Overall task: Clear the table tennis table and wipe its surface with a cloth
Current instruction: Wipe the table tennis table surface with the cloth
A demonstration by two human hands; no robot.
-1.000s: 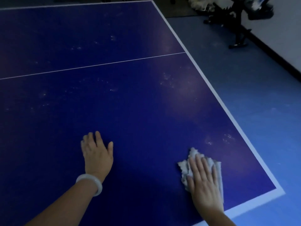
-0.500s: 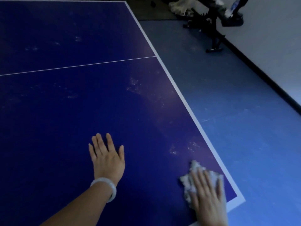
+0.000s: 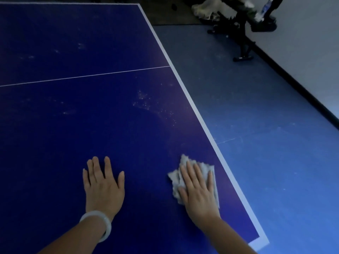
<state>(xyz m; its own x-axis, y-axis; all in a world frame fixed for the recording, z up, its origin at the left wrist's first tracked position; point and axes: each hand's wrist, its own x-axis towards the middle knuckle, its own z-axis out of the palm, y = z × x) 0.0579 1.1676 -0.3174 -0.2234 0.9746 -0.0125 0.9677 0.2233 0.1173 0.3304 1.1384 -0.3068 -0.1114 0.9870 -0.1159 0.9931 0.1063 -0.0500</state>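
Note:
The dark blue table tennis table (image 3: 73,134) fills the left and middle of the view, with a white border and a thin white centre line. Pale dusty smudges (image 3: 143,101) mark its surface. My right hand (image 3: 199,189) lies flat, fingers straight, pressing a crumpled white cloth (image 3: 205,166) onto the table near the right edge. My left hand (image 3: 103,184) rests flat on the bare surface to the left, fingers spread, with a pale bangle on the wrist.
Blue floor (image 3: 266,134) lies right of the table. A black stand with clutter on it (image 3: 244,30) sits at the top right by a white wall (image 3: 315,43). The table's near right corner (image 3: 262,241) is close to my right forearm.
My right hand has slid the cloth forward and left, away from the near right corner. The left hand stayed flat on the table; the view shifted.

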